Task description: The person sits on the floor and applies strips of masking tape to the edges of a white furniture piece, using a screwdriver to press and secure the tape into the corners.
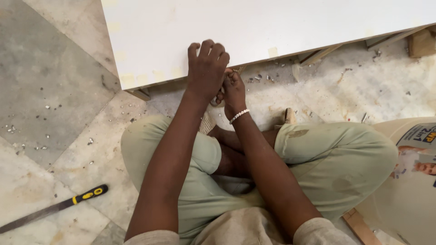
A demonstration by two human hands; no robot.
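I sit cross-legged on a stone floor in pale green trousers. A large white board (254, 31) lies raised on wooden strips in front of me. My left hand (206, 68) rests on the board's near edge, fingers curled over it. My right hand (234, 90), with a white bead bracelet on the wrist, is pressed against the left hand just below the board's edge. Its fingers are closed, and something small and metallic shows between the two hands; I cannot tell what it is.
A hand saw with a black and yellow handle (88, 195) lies on the floor at lower left. Small metal bits and wood chips litter the floor (318, 86). A beige printed sack (408, 181) sits at right, a wooden strip (359, 227) beside it.
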